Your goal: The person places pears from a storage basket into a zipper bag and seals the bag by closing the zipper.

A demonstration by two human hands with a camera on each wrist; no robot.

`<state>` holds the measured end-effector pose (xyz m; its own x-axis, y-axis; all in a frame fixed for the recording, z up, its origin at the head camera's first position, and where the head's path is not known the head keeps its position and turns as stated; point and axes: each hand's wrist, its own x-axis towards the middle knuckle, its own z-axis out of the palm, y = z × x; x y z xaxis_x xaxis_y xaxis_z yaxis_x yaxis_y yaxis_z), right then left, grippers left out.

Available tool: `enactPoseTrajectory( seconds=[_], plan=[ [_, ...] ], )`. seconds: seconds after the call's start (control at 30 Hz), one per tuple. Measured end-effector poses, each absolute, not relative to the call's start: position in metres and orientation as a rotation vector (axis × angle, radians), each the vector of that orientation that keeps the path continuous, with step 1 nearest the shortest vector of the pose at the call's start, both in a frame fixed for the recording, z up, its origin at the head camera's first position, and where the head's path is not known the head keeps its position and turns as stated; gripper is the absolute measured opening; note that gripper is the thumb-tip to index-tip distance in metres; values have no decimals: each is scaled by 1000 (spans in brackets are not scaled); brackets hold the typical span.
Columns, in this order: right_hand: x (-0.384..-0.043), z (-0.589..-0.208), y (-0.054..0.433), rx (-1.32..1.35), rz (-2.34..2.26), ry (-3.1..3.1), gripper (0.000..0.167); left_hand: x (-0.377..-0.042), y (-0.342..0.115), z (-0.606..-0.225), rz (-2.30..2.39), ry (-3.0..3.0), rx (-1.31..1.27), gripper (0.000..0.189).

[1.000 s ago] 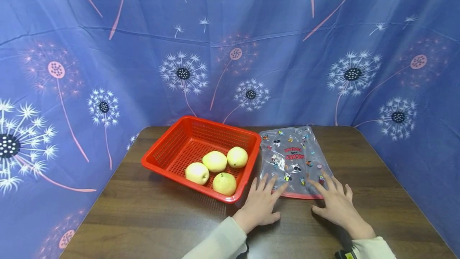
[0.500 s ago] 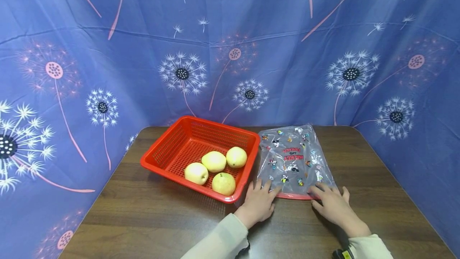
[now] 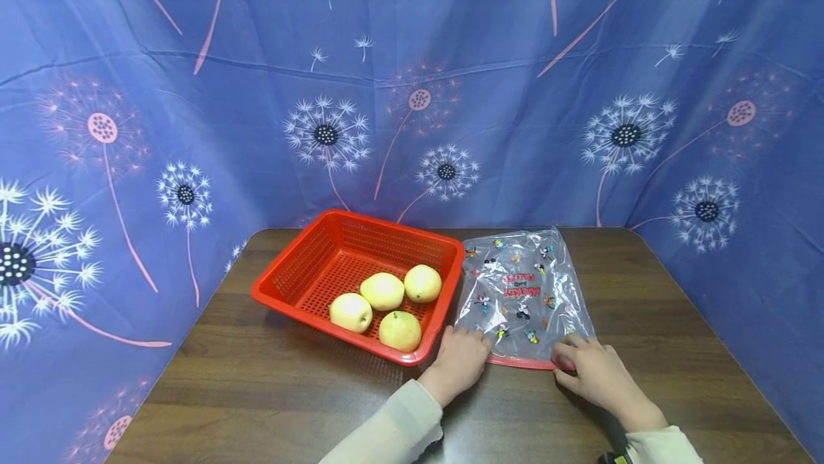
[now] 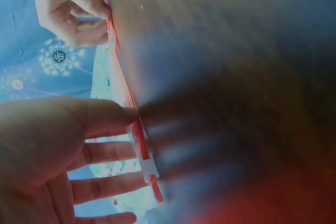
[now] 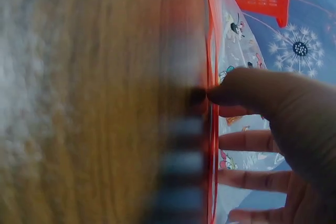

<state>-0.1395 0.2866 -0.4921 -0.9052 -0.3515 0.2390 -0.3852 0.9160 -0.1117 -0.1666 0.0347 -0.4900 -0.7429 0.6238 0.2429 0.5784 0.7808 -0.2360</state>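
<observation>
A clear plastic zip bag (image 3: 524,307) printed with cartoon figures and red lettering lies flat on the wooden table, its red zip edge (image 3: 521,362) towards me. My left hand (image 3: 458,364) pinches that edge near its left end. In the left wrist view, a whitish slider (image 4: 151,169) sits on the red zip beside the fingers. Farther right along the same edge, my right hand (image 3: 597,374) pinches it between thumb and fingers, as the right wrist view shows. The red strip (image 5: 212,145) runs past the right thumb.
Left of the bag stands a red slatted plastic basket (image 3: 302,312), very close to my left hand. Several pale yellow fruits (image 3: 383,291) lie in its right part. A blue dandelion-print cloth (image 3: 515,92) hangs behind and beside the wooden table (image 3: 270,392).
Both hands have gone from spread fingers over the bag to pinching its red edge. The bag's near edge has come slightly towards me. Basket and fruits have stayed put.
</observation>
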Motion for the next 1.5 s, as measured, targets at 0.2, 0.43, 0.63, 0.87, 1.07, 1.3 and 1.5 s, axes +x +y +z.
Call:
enactPoseTrajectory(
  seconds=[0.2,0.43,0.63,0.87,1.07,1.3,1.5],
  plan=[
    [-141,-492,283,695,127,-2745,25,-166,36,-488,234,-2642,-970,10],
    [-142,-485,281,709,150,-2588,25,-166,30,-484,134,-2578,-1038,15],
    [-143,-461,279,721,259,-2368,12,-169,29,-464,73,-2395,-1031,12],
    [-149,-433,278,720,313,-2125,23,-172,28,-437,-9,-2209,-995,7],
    [-150,-411,274,729,312,-1985,30,-175,22,-413,-111,-2028,-999,7],
    [-151,-389,269,759,337,-1889,33,-175,16,-387,-235,-1868,-1026,6],
    [-152,-377,260,735,346,-1834,30,-174,13,-376,-339,-1911,-999,6]
  ],
)
